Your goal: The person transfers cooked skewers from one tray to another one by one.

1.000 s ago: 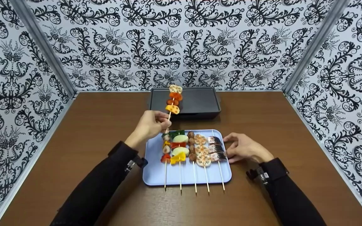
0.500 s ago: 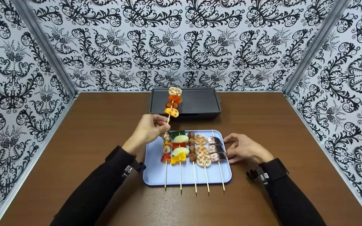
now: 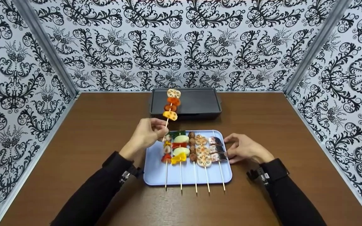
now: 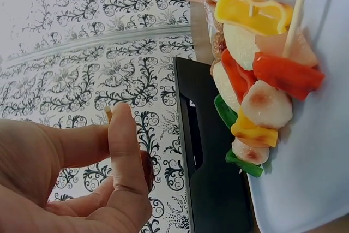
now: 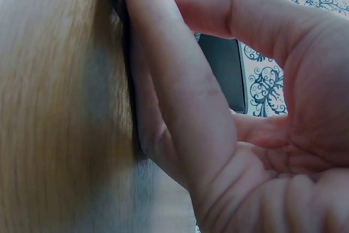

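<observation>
In the head view my left hand [image 3: 148, 133] pinches the bare lower stick of a vegetable skewer [image 3: 171, 105] between thumb and fingers. That skewer tilts up over the far rim of a pale blue tray [image 3: 154, 172], threaded with lotus root, orange and yellow pieces. On the tray lie a mixed skewer [image 3: 167, 149], a pepper and onion skewer [image 3: 180, 147], a meatball skewer [image 3: 192, 147], a lotus root skewer [image 3: 203, 150] and a fish skewer [image 3: 216, 149]. My right hand [image 3: 245, 147] rests against the tray's right rim, fingers extended beside the fish.
A dark grill plate [image 3: 196, 102] stands behind the tray, partly covered by the raised skewer in the head view. The wooden table [image 3: 105, 113] is enclosed by patterned walls [image 3: 174, 44] at the back and both sides. Several stick ends overhang the tray's near rim.
My left hand has come slightly nearer and lower, bringing the vegetable skewer down and a little left. My right hand and the tray have stayed almost in place.
</observation>
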Available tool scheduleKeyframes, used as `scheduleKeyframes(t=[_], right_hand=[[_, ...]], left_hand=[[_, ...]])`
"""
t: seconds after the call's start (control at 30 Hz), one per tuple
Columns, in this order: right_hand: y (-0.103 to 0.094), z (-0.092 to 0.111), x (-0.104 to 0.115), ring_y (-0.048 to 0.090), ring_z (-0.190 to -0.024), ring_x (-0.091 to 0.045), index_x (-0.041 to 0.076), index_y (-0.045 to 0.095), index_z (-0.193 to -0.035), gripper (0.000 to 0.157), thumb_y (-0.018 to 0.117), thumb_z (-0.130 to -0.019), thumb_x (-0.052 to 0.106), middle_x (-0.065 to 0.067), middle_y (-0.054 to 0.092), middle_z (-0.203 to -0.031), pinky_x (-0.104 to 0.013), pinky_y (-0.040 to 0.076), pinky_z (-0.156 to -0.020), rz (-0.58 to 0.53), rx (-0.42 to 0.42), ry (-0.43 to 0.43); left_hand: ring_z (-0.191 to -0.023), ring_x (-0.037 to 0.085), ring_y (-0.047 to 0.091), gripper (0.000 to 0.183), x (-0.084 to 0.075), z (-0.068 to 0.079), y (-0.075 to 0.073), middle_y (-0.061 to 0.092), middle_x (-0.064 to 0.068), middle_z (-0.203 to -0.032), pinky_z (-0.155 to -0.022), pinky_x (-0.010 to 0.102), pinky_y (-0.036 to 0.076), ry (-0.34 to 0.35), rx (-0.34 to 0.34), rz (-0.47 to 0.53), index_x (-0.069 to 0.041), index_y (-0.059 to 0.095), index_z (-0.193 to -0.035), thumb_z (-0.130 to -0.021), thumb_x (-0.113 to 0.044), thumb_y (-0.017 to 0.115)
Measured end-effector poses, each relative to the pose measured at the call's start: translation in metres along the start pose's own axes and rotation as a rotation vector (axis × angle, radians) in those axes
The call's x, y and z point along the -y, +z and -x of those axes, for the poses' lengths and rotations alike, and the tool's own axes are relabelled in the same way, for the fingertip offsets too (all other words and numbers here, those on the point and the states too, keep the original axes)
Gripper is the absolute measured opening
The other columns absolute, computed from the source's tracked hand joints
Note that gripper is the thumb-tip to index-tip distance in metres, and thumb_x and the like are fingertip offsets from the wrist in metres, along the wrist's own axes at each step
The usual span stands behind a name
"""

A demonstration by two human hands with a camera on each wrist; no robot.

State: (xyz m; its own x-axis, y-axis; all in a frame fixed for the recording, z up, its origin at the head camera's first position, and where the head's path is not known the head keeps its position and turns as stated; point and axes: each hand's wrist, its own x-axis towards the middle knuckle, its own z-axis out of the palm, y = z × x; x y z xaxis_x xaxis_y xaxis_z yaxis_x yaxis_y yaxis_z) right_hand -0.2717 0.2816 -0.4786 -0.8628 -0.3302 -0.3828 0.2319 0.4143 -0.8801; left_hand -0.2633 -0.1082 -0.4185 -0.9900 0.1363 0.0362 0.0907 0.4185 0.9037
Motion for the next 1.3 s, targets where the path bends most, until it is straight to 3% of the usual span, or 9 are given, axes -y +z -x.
scheduleKeyframes(t=[0.67, 0.9, 1.3], right_hand=[[0.001, -0.001, -0.002, 0.073, -0.082, -0.027, 0.0, 0.047, -0.141, 0.064, 0.074, -0.083, -0.006, -0.018, 0.066, -0.095, -0.043, 0.069, -0.077, 0.001, 0.018, -0.033], [0.001, 0.0, -0.001, 0.073, -0.083, -0.028, 0.001, 0.048, -0.141, 0.066, 0.076, -0.082, -0.006, -0.019, 0.065, -0.097, -0.045, 0.069, -0.078, -0.006, 0.008, -0.018], [0.0, 0.0, -0.002, 0.073, -0.084, -0.029, 0.001, 0.048, -0.141, 0.066, 0.077, -0.081, -0.005, -0.021, 0.067, -0.099, -0.046, 0.068, -0.079, -0.008, 0.005, -0.019]], left_hand=[[-0.067, 0.015, 0.068, 0.029, 0.01, 0.02, -0.004, 0.072, 0.017, -0.102, -0.067, 0.041, 0.068, -0.011, 0.019, 0.111, 0.0, 0.069, -0.119, -0.09, -0.003, 0.075], [-0.066, 0.016, 0.068, 0.03, 0.013, 0.026, -0.006, 0.073, 0.015, -0.102, -0.061, 0.033, 0.066, -0.027, 0.015, 0.099, 0.0, 0.07, -0.118, -0.09, -0.005, 0.076], [-0.065, 0.016, 0.068, 0.031, 0.016, 0.039, -0.009, 0.072, 0.016, -0.101, -0.067, 0.047, 0.068, -0.035, 0.015, 0.104, 0.001, 0.069, -0.119, -0.09, -0.004, 0.076]])
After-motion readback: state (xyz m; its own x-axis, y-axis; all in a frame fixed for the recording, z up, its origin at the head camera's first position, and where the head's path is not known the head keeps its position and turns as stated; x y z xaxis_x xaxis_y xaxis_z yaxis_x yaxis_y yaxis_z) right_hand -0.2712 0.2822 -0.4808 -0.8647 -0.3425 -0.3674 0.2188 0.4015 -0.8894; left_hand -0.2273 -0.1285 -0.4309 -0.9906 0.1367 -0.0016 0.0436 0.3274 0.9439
